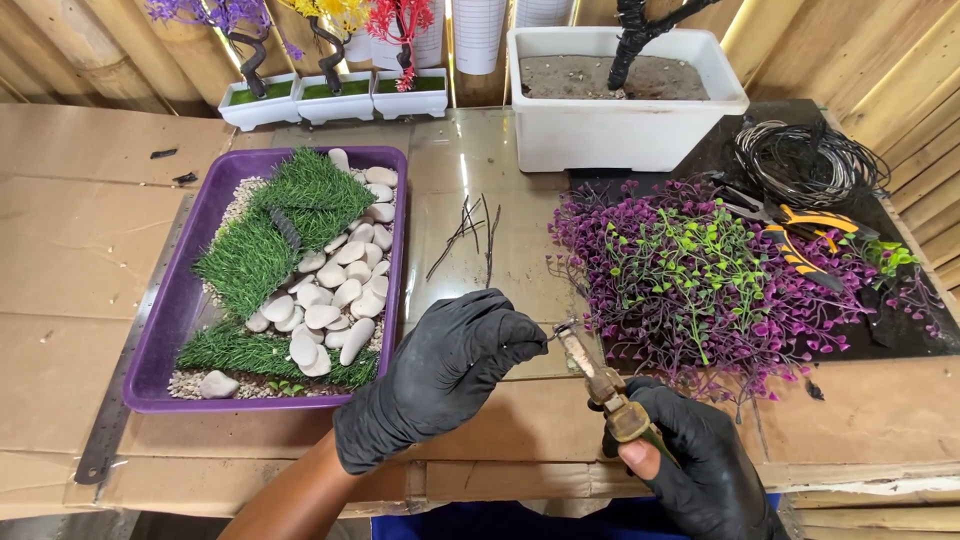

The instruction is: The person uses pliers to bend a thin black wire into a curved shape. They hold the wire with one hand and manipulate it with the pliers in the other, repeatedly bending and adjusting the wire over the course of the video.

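A: What are the hands on?

B: The right hand (pixel 700 465), in a black glove, is clenched round the handles of rusty pliers (pixel 600 375). The nose points up and away from the fingers, toward the left hand (pixel 455 365).

A: And the left?

B: Curled, fingertips pinched together just beside the plier tip. A thin wire (pixel 556 330) seems to run between the two, but it is too fine to make out, so I can't be sure the left fingers really grip it.

A: How would such a wire handle?

B: Light and springy, I'd judge, easy to bend and easy to lose from gloved fingers. Best pinched close to the plier nose, so the short length stays stiff.

A: What lies round the fingers?

B: Beyond the fingertips, a few dark wire pieces (pixel 470 232) on the glass. To the right of the pliers, touching distance off, a heap of purple and green plastic sprigs (pixel 700 280), soft and tangly. Past that, orange-handled cutters (pixel 800 235) and a wire coil (pixel 805 160). Left of the left hand, a purple tray (pixel 175 310) with fake grass (pixel 260 250) and white pebbles (pixel 335 295). Far beyond, a white planter (pixel 620 130).
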